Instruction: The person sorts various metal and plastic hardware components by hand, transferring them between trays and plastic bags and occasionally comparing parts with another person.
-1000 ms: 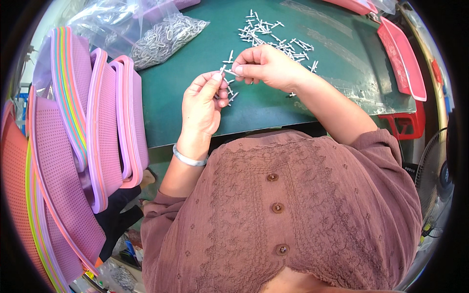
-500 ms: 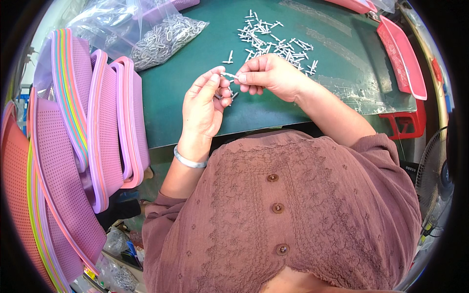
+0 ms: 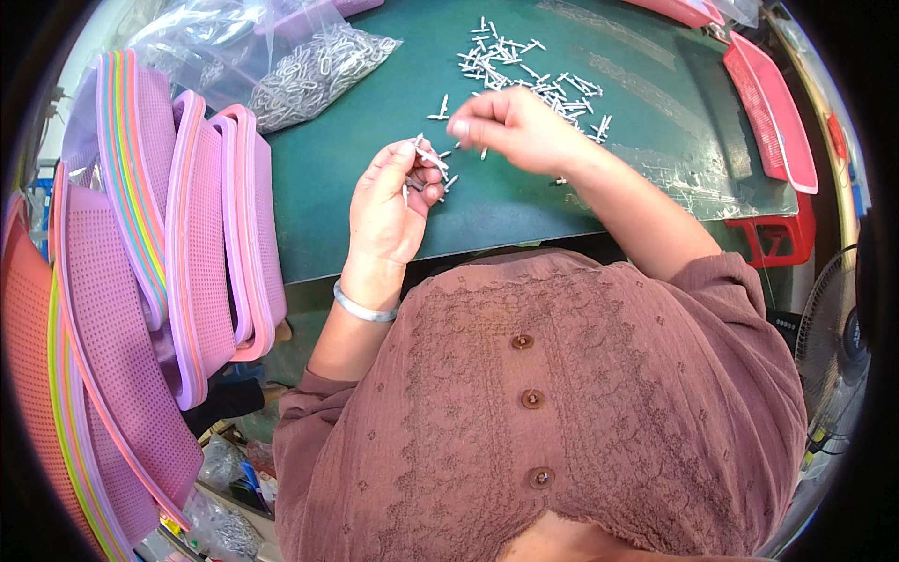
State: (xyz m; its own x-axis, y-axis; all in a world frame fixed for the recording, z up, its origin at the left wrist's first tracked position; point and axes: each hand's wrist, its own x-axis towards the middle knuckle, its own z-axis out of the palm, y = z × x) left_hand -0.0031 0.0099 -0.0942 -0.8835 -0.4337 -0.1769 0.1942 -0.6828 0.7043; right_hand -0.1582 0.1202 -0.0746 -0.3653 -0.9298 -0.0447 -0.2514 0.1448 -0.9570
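My left hand (image 3: 389, 197) is closed around several small, pale metal pieces (image 3: 434, 159), thin and rod-like, which poke out between thumb and fingers. More of them show at the fingertips beside the palm. My right hand (image 3: 510, 126) is raised just to the right, its thumb and fingers curled together; whether anything small is between them is hidden. Behind it on the green table (image 3: 337, 225) spreads a pile of similar T- or cross-shaped pieces (image 3: 501, 61). One stray piece (image 3: 440, 110) lies left of the pile.
A clear bag of small metal loops (image 3: 323, 80) lies at the back left. Stacked perforated purple and pink baskets (image 3: 201, 244) crowd the left side. A pink basket (image 3: 773, 112) stands at the right edge, near a red plastic object (image 3: 782, 234) and a fan (image 3: 829, 318).
My right hand has moved up and away from the left hand, toward the pile. The piece pinched between both hands now stays in the left fingers.
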